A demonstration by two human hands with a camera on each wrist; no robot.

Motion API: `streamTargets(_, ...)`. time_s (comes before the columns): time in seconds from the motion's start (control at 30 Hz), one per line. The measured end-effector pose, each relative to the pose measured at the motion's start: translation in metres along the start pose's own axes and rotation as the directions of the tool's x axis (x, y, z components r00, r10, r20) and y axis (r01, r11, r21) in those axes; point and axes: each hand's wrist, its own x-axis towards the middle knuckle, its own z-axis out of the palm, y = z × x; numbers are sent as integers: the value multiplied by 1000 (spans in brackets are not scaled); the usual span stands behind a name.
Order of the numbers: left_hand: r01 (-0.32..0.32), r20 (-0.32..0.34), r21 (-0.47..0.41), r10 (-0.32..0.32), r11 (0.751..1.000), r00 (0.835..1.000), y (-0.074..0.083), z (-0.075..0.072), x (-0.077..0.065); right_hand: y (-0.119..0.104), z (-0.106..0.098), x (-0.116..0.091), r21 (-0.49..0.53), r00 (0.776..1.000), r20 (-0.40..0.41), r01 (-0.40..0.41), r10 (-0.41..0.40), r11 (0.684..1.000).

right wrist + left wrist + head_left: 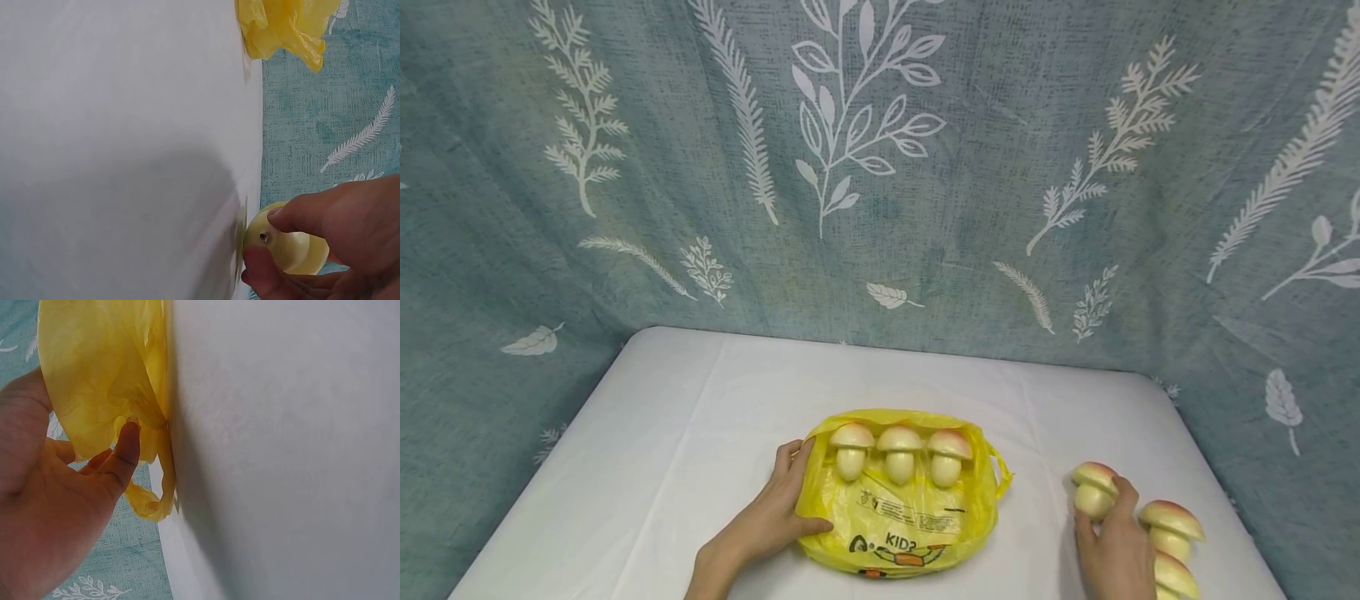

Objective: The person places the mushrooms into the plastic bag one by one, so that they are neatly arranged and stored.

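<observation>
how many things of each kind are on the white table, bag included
Yellow bag: 1
Mushroom-shaped pieces: 6 in view (3 in the bag, 1 in the right hand, 2 beside that hand)
Total: 7

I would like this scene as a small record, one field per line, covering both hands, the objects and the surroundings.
Left hand: holds left edge of the open, yellow, thin plastic bag
Right hand: fingers grip a cream-and-reddish, mushroom-shaped object, outside the bag
Inside bag: three similar mushrooms, in a row
Beside right hand: two more mushrooms, the nearer partly hidden
Bag print: "KID?" readable
Surface: white, rectangular table
Background: blue-green fabric, white leaf pattern
</observation>
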Motion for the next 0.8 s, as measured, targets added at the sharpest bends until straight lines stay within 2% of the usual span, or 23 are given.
streamTargets(0.27,3,1,-8,-3,1000,1000,-1,0,0,-3,1,-2,31,1000,6,-28,28,999)
streamTargets(0.5,5,2,-16,-5,1000,1000,-1,0,-1,-5,-1,-5,60,999,-22,-31,32,998)
streamTargets(0.7,3,-1,-9,-3,1000,1000,-1,0,0,-8,-7,-5,85,998,4,-57,57,995)
streamTargets(0.8,-1,-1,-6,0,1000,1000,-1,-1,0,-11,-8,-6,106,999,-15,-37,39,994)
